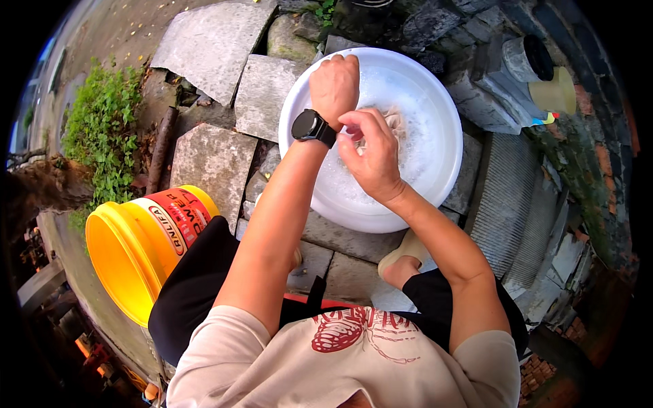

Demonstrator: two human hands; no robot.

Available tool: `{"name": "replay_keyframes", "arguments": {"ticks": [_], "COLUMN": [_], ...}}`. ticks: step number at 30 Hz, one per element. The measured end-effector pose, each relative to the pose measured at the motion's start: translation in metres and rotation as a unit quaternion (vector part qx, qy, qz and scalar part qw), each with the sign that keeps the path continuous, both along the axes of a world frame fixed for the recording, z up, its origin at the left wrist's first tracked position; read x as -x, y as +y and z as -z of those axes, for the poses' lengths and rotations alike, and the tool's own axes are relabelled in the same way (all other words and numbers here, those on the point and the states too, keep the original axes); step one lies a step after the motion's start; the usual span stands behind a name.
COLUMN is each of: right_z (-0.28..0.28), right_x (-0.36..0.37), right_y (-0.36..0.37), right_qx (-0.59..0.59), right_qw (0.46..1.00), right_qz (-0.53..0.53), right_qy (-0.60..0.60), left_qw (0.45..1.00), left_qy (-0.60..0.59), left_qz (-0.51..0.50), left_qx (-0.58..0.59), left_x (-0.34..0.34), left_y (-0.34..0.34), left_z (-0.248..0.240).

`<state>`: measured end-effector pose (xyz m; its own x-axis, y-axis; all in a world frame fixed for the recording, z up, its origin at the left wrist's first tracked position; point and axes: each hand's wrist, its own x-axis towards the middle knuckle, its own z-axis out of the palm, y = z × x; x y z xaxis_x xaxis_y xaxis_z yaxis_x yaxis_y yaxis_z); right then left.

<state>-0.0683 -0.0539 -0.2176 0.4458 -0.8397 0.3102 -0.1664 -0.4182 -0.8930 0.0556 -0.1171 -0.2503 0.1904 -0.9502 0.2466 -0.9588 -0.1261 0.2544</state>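
My left hand [335, 85] is closed in a loose fist over the white basin [296, 126], its back turned up and its fingertips curled under. A black round-faced wristwatch [311, 126] is strapped round my left wrist. Close beside that wrist, my right hand [374, 151] has its thumb and fingers bent together. A small pale bit shows between them, too little to name. Below my hands the basin holds sudsy water [425, 102], with a wet beige cloth [394, 129] lying in it, partly hidden by my right hand.
A yellow bucket [126, 262] lies tilted by my left knee. Uneven stone slabs [214, 166] pave the ground. To the right are a ridged grey sheet [507, 204], a stone block [486, 92] and a dark-mouthed pot [524, 60]. Green plants [102, 122] grow at left.
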Motion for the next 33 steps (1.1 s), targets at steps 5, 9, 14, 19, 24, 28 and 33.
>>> {"name": "replay_keyframes", "arguments": {"ticks": [5, 9, 14, 19, 24, 28, 33], "right_z": [-0.011, -0.013, -0.018, -0.023, -0.022, -0.022, -0.03], "right_x": [-0.007, -0.012, -0.012, -0.009, -0.012, -0.012, -0.024], "right_y": [0.0, 0.004, 0.006, 0.002, -0.003, -0.002, 0.001], "right_qx": [0.022, 0.083, 0.141, 0.117, 0.172, 0.219, 0.234], "right_qw": [0.998, 0.994, 0.989, 0.99, 0.979, 0.968, 0.964], "right_qz": [-0.021, 0.008, -0.01, -0.014, 0.012, -0.04, -0.128], "right_qy": [0.057, 0.077, 0.043, 0.075, 0.109, 0.115, -0.01], "left_qw": [0.998, 0.995, 0.997, 0.997, 0.991, 0.993, 0.495], "left_qy": [-0.045, -0.022, -0.026, -0.027, -0.036, -0.018, 0.864], "left_qz": [-0.015, -0.016, 0.029, 0.048, 0.02, 0.054, -0.049], "left_qx": [-0.052, -0.098, -0.059, -0.06, -0.13, -0.1, -0.077], "left_x": [0.005, 0.0, 0.004, 0.014, 0.018, 0.016, 0.005], "left_y": [0.0, 0.0, -0.001, -0.002, -0.01, -0.003, 0.001], "left_z": [0.02, 0.025, 0.011, 0.003, 0.005, -0.004, -0.013]}}
